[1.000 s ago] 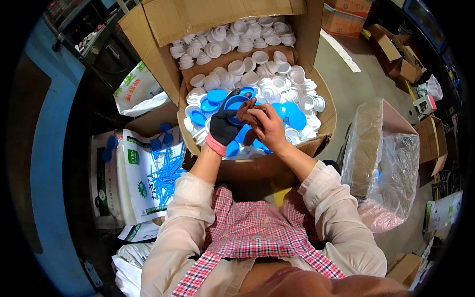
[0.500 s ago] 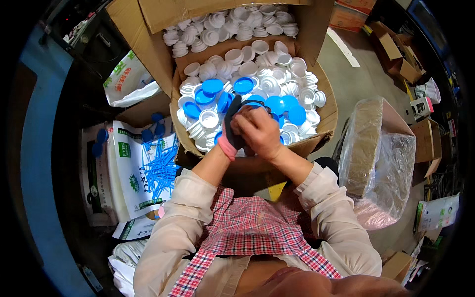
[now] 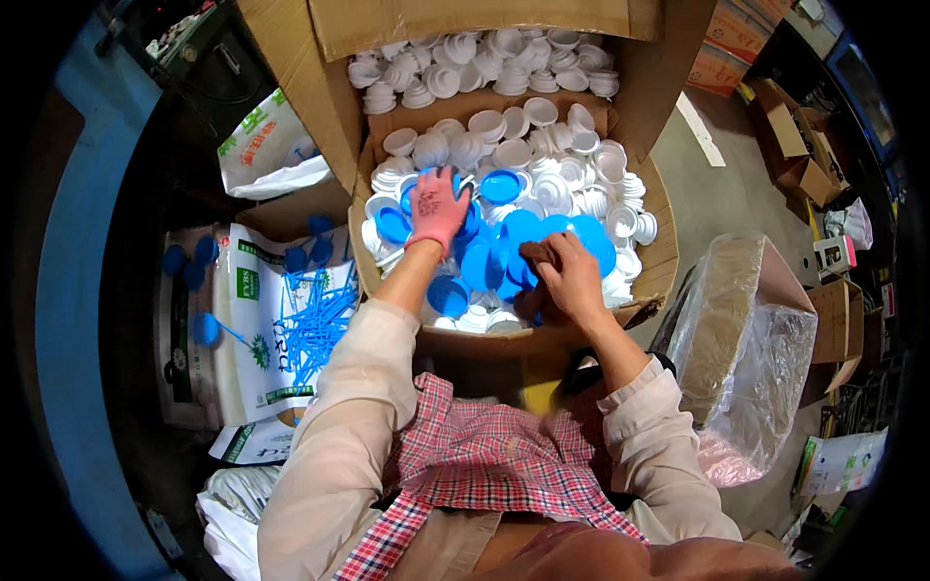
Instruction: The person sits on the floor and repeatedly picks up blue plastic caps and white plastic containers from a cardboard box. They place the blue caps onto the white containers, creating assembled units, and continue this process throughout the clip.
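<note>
My left hand (image 3: pixel 438 211), in a pink glove with dark fingers, reaches over the blue round lids (image 3: pixel 500 186) in the big cardboard box. Its fingers are spread over a lid, and the thumb stands apart. My bare right hand (image 3: pixel 573 278) is closed at the box's near side. Between its fingers is a limp dark brown thing (image 3: pixel 536 254) whose kind I cannot make out; part of it hangs down toward the near rim. Several more blue lids (image 3: pixel 478 265) lie beside this hand. Around and beneath them are many white ribbed caps (image 3: pixel 552 194).
The cardboard box (image 3: pixel 651 208) has raised flaps, with more white caps (image 3: pixel 450 77) behind. Blue thin sticks (image 3: pixel 320 320) with round ends lie on a printed white bag (image 3: pixel 254 358) at left. At right stands a box in clear plastic (image 3: pixel 741 329). Open cartons (image 3: pixel 785 136) are farther right.
My hands have come apart: the left has moved to the left onto the lids, the right to the right. More blue lids show near the right hand. A blue stick appears at left. The view has shifted.
</note>
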Demonstrator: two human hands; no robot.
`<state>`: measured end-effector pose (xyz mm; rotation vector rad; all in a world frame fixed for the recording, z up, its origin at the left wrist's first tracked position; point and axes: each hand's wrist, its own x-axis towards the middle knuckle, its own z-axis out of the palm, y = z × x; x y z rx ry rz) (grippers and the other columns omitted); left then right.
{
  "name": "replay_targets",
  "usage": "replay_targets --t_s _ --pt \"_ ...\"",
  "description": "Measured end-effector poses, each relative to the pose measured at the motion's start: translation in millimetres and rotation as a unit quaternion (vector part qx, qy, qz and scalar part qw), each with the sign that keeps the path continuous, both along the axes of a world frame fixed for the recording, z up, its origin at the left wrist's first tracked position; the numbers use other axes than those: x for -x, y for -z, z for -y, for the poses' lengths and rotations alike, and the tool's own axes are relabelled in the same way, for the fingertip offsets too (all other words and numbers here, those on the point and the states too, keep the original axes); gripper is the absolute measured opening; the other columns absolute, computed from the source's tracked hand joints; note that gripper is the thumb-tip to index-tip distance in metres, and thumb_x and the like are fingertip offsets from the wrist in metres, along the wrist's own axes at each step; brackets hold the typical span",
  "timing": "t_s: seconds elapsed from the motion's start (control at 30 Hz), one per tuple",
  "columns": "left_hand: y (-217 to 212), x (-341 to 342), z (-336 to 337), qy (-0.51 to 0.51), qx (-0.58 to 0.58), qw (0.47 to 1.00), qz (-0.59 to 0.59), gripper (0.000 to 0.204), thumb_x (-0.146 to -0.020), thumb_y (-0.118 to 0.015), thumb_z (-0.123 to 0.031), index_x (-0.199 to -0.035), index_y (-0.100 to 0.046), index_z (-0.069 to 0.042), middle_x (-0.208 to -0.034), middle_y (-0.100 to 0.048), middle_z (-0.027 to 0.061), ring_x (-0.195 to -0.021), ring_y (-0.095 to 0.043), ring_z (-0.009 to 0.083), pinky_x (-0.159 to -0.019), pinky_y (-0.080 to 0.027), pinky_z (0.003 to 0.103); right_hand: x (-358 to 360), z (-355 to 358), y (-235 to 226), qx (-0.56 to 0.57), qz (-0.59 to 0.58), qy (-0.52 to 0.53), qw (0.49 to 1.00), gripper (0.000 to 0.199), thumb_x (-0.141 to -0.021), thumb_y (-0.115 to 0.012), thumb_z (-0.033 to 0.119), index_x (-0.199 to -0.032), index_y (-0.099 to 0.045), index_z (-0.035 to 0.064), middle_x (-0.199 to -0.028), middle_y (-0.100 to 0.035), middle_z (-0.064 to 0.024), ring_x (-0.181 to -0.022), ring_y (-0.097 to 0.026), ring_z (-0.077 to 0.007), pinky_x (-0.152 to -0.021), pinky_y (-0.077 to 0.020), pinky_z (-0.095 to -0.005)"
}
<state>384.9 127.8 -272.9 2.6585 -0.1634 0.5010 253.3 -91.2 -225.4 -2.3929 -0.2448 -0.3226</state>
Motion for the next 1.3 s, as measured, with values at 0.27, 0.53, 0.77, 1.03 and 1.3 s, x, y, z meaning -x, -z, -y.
replay_targets --t_s 0.27,0.53,0.77,1.03,1.3 --pt "13.9 -40.7 -8.1 -0.095 -0.069 0.978 -0.173 0.08 -0.072 -0.073 -0.054 -0.127 -0.048 -0.003 -0.126 -0.054 0.0175 -0.12 -0.049 0.0337 -0.097 -0.039 0.051 -4.4 3.9 1.6 -0.033 0.002 -0.029 0.999 0.021 -0.078 -0.065 0.013 -0.097 -0.062 0.0076 -0.093 -0.059 -0.0122 -0.082 -0.061 -0.0355 -0.07 -0.0499 -0.0429" --pt "-48.5 48.5 25.8 0.265 0.114 0.955 -0.06 0.101 -0.063 -0.083 -0.02 -0.143 -0.027 0.005 -0.14 -0.038 0.0268 -0.133 -0.036 0.0401 -0.112 -0.031 0.039 -19.5 3.4 -17.9 -0.183 0.199 -0.048 0.962 0.03 -0.079 -0.067 0.003 -0.108 -0.064 0.0094 -0.116 -0.052 -0.012 -0.106 -0.056 -0.0288 -0.091 -0.0441 -0.0361" --pt "-69.4 115.7 43.3 0.369 0.261 0.892 -0.017 0.104 -0.063 -0.085 -0.017 -0.147 -0.025 -0.003 -0.139 -0.046 0.0167 -0.128 -0.048 0.0307 -0.105 -0.04 0.037 -0.5 -3.2 -34.1 -0.18 0.071 -0.091 0.977 0.035 -0.076 -0.069 0.006 -0.107 -0.052 0.0066 -0.112 -0.057 -0.0176 -0.102 -0.058 -0.0344 -0.089 -0.0459 -0.0389" --pt "-60.3 119.3 46.6 0.377 0.189 0.905 -0.05 0.084 -0.068 -0.082 -0.025 -0.139 -0.042 -0.006 -0.14 -0.041 0.0207 -0.131 -0.041 0.0365 -0.109 -0.035 0.04 -14.9 26.8 -8.2 -0.477 -0.047 0.036 0.877 0.019 -0.085 -0.055 -0.001 -0.103 -0.05 0.0022 -0.094 -0.058 -0.0068 -0.086 -0.057 -0.0132 -0.075 -0.049 -0.027" --pt "-23.1 96.9 51.7 0.312 0.687 0.581 -0.306 0.038 -0.093 -0.056 -0.022 -0.126 -0.053 -0.004 -0.118 -0.063 0.0102 -0.107 -0.062 0.0221 -0.097 -0.047 0.035 -5.0 19.2 -25.1 -0.408 0.034 -0.028 0.912 0.021 -0.088 -0.049 0.001 -0.108 -0.047 0.0048 -0.099 -0.056 -0.0052 -0.09 -0.056 -0.0147 -0.081 -0.0463 -0.0265"
